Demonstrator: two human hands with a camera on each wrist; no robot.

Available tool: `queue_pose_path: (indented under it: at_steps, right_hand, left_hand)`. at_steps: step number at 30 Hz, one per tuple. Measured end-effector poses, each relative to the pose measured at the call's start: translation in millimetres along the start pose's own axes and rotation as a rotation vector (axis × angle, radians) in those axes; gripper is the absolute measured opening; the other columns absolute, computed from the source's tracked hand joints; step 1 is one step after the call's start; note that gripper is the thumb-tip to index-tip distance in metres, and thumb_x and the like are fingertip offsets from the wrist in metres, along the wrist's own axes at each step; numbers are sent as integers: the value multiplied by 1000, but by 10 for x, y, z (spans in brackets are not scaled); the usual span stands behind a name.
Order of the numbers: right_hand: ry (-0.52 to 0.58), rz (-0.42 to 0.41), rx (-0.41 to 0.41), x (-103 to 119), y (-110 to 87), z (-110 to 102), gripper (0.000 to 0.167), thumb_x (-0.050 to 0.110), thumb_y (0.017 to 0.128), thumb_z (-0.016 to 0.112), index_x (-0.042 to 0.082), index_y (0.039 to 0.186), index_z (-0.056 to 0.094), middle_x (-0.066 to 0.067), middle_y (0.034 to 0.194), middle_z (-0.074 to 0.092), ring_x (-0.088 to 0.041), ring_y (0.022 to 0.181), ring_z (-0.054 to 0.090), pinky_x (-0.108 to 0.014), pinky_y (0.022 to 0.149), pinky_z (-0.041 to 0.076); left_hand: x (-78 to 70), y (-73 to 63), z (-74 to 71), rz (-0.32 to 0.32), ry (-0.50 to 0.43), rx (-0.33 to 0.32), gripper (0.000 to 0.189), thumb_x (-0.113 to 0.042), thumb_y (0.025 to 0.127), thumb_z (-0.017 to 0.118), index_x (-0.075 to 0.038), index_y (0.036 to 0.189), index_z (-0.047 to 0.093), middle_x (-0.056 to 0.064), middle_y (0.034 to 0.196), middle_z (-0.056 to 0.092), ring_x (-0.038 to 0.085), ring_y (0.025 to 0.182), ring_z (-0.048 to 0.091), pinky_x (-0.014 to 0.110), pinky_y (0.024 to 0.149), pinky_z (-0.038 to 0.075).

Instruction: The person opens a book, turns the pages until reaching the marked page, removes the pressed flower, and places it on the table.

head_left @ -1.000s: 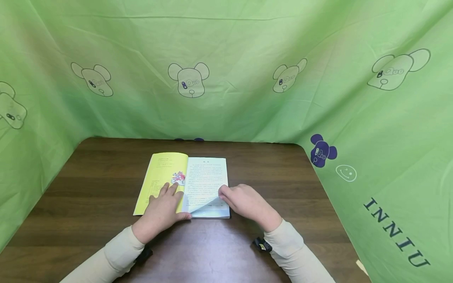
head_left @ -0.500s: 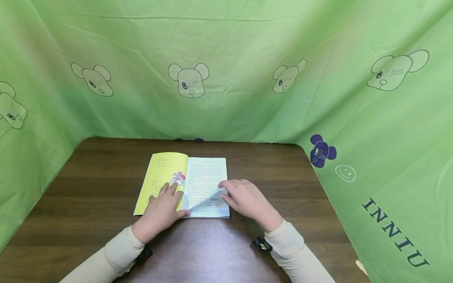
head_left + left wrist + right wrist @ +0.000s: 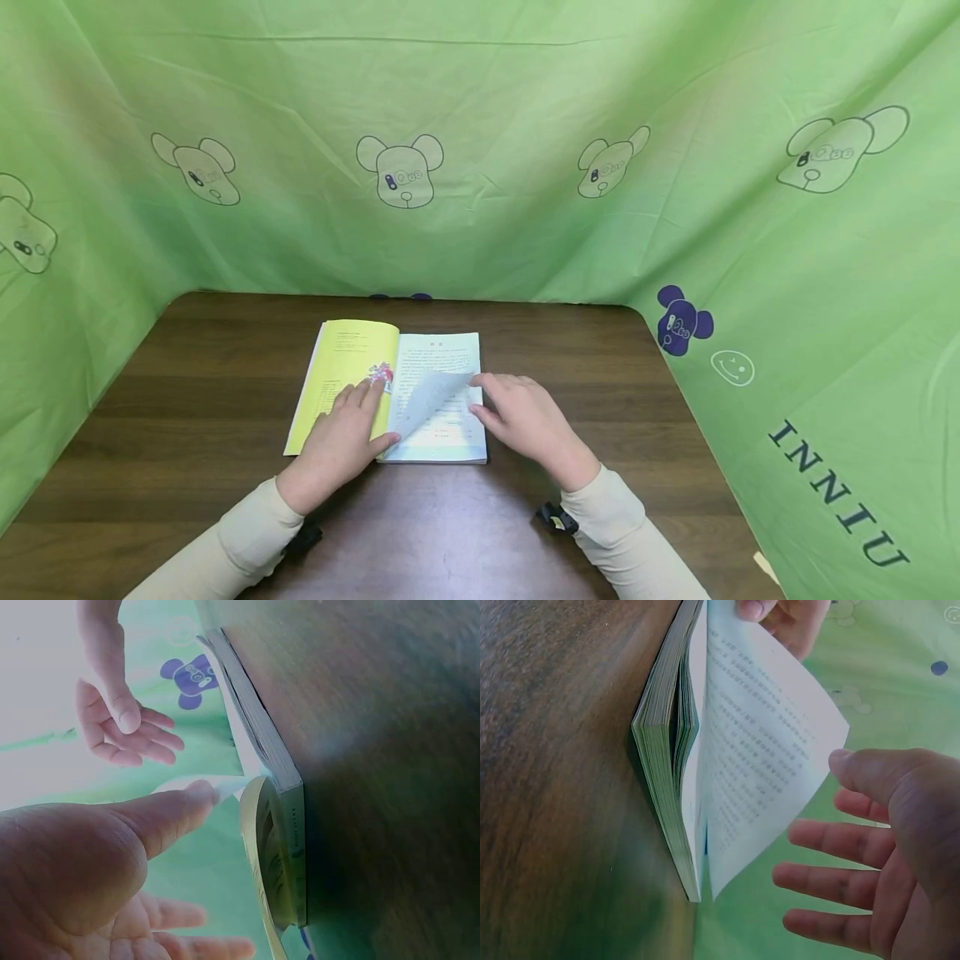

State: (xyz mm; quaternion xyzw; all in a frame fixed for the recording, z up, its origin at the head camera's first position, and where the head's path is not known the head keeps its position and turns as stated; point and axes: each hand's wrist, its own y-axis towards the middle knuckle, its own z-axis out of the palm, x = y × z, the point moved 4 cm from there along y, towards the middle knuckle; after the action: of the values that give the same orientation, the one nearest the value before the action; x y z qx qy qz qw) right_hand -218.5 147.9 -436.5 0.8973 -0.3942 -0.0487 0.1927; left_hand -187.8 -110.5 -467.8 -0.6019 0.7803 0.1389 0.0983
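book (image 3: 415, 362) open on the table (image 3: 600, 358), between the two hands, cloth (image 3: 495, 242) behind. yellow side (image 3: 348, 354) on the left, white text side on the right. one page (image 3: 431, 402) is up off the right side, curling toward the gutter, its outer corner raised.

left hand (image 3: 341, 443): fingers extended, resting on the yellow side, tips by the small picture (image 3: 381, 372). thumb out straight, touching the page near the gutter at the near end.

right hand (image 3: 528, 421): fingers loose and apart, nothing gripped. thumb and index right at the page's free edge; can't tell if either touches it.

black strap (image 3: 557, 518) at the right wrist, pale sleeve (image 3: 607, 508) just behind it.
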Motion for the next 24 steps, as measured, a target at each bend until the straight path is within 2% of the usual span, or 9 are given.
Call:
queue_pose_path:
  at_steps: [6,10,13,17,21,24]
  right_hand:
    - [34,-23,71,7,-3,42,33,32,95,73,13,121,66,-1,114,75,-19,108,71,-43,93,55]
    - [40,-46,121,12,-17,77,34,34,94,74,14,121,66,0,114,73,-19,110,69,-42,96,53]
    - [48,-69,191,20,-40,114,36,37,94,74,14,122,67,-1,122,71,-20,117,66,-45,102,49]
    - [75,-91,327,38,-85,183,42,40,93,74,14,127,67,-7,139,64,-23,131,58,-53,112,41]
    - [116,-75,450,50,-128,247,51,44,93,74,15,134,65,-8,151,56,-25,142,49,-56,118,33]
    - [142,-59,488,63,-147,262,56,46,91,75,15,137,64,-8,154,53,-25,144,47,-57,119,30]
  left_hand:
    - [14,19,-21,6,-34,-66,100,-38,87,82,-7,162,23,27,150,49,49,135,49,64,86,54]
    - [28,31,-30,14,-29,-95,106,-32,87,83,-5,163,14,31,153,43,51,137,47,59,78,58]
    - [34,36,-35,25,-24,-117,110,-28,86,84,-6,164,10,33,156,36,52,138,44,54,68,59]
    - [29,40,-53,42,-8,-153,113,-25,83,86,-5,164,10,35,159,28,56,138,42,50,61,59]
    - [19,35,-70,48,9,-171,112,-21,81,88,-5,163,14,35,160,26,57,139,40,57,67,59]
    - [15,30,-74,47,25,-174,110,-18,79,88,-5,163,17,35,160,26,56,140,39,65,74,56]
